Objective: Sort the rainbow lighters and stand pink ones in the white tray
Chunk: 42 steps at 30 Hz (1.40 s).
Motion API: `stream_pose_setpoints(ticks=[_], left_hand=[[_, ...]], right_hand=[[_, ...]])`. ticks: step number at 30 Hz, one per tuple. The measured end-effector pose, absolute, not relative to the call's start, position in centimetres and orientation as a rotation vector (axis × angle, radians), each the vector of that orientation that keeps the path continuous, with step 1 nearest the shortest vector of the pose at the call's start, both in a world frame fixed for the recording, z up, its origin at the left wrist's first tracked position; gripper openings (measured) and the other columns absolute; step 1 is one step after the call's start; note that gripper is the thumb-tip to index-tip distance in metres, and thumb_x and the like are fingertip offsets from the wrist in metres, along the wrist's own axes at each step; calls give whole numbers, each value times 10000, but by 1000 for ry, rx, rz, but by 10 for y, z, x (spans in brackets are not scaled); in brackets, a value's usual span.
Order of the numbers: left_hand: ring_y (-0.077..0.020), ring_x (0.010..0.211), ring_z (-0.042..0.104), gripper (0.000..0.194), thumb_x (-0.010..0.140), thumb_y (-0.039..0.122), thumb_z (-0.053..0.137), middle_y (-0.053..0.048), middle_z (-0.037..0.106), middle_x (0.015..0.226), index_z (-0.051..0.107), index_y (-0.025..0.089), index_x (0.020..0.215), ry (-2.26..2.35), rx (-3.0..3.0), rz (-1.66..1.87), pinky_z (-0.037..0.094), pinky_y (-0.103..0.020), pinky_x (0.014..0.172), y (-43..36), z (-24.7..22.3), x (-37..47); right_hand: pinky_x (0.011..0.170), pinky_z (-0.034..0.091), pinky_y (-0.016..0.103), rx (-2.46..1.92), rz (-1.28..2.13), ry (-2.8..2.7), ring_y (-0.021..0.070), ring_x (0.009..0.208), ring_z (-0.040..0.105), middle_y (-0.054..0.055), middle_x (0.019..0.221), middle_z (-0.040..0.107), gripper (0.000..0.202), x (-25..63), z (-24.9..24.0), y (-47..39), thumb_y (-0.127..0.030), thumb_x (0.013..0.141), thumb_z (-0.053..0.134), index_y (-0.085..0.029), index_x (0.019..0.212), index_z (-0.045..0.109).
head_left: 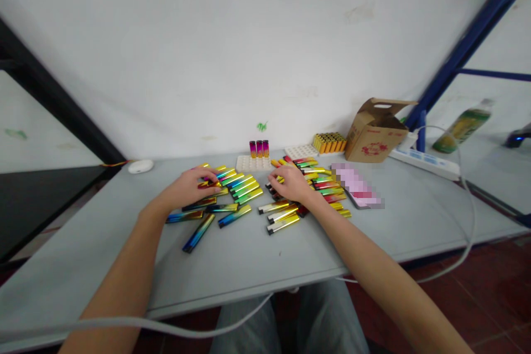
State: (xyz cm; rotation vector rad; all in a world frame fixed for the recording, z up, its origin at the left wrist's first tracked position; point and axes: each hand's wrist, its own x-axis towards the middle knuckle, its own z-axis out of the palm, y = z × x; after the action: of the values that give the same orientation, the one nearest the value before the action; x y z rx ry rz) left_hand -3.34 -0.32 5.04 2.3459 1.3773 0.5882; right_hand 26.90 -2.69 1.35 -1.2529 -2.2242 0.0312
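On the left of the grey table, my left hand [193, 187] bends over a loose group of shiny metallic lighters [248, 195]. A red and gold lighter [208, 184] lies between its thumb and fingers. My right hand [290, 183] is closed, fingertips down, over the right-hand pile of lighters [283, 224]; what its fingers hold is hidden. Behind the hands, a white tray with holes [244, 164] bears three purple lighters [259, 149] standing upright.
Toward the wall are a second white holed tray [301, 151], a block of upright yellow lighters [329, 142] and an open cardboard box [373, 133]. A phone [357, 185], power strip [427, 161], bottle [462, 126] and white case [140, 166] lie around. A white cable [166, 326] crosses in front.
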Motion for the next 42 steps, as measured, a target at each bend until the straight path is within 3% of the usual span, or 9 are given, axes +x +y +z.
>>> stream_pose_setpoints(ticks=[4,8,12,16,21,26,31,35,42], left_hand=[[-248,867,668,466,654,590,657,-72,723,899,646,182,878,1475,2167,796,532,-367,810,-9,54,-26],[-242,867,680,529,659,593,666,-81,732,910,641,164,967,1452,1953,1080,544,-347,790,-21,60,-3],[-226,822,694,477,727,584,618,-111,735,930,564,167,953,1244,1750,1210,551,-352,747,-29,55,25],[-225,828,696,435,778,596,555,-111,736,942,440,208,939,1097,1672,1213,540,-404,781,-30,44,46],[-234,907,686,468,756,640,549,-98,732,947,408,223,915,1021,1610,1248,522,-406,845,-31,34,59],[-250,885,688,503,718,628,606,-87,729,890,565,174,929,1122,1673,1215,539,-378,821,-31,32,59],[-257,878,695,491,731,540,653,-98,743,874,655,129,999,983,1655,966,525,-406,881,-39,36,60],[-222,786,705,435,731,463,695,-91,747,829,655,120,995,849,1530,757,541,-386,831,-44,36,62],[-211,786,709,296,804,328,674,-125,736,885,625,108,997,648,1234,691,547,-353,787,-49,34,68]], right_hand=[[802,412,315,-1233,31,-2231,187,789,606,49,761,690,272,269,13,-26,-274,906,480,-184,724,661],[805,426,320,-1223,78,-2196,192,813,614,56,799,700,243,267,14,-28,-266,897,495,-176,765,677],[819,457,309,-1098,289,-2099,181,885,626,63,960,708,218,260,21,-35,-299,897,514,-169,966,675],[819,485,293,-914,531,-2013,166,919,622,81,1105,672,335,248,26,-41,-358,872,563,-164,1140,614],[718,499,265,-930,723,-1847,145,773,623,54,916,706,240,239,22,-39,-329,838,593,-149,968,682],[597,467,242,-938,910,-1670,122,635,568,9,736,656,230,244,19,-32,-357,798,626,-146,870,683],[673,483,253,-835,1016,-1516,123,697,588,15,787,670,254,247,18,-26,-385,754,669,-153,857,668],[745,491,266,-767,1082,-1481,128,759,607,25,843,685,286,244,20,-27,-417,740,688,-163,872,681],[725,477,263,-764,1092,-1517,128,728,582,-2,763,652,322,242,22,-29,-494,800,608,-182,779,685]])
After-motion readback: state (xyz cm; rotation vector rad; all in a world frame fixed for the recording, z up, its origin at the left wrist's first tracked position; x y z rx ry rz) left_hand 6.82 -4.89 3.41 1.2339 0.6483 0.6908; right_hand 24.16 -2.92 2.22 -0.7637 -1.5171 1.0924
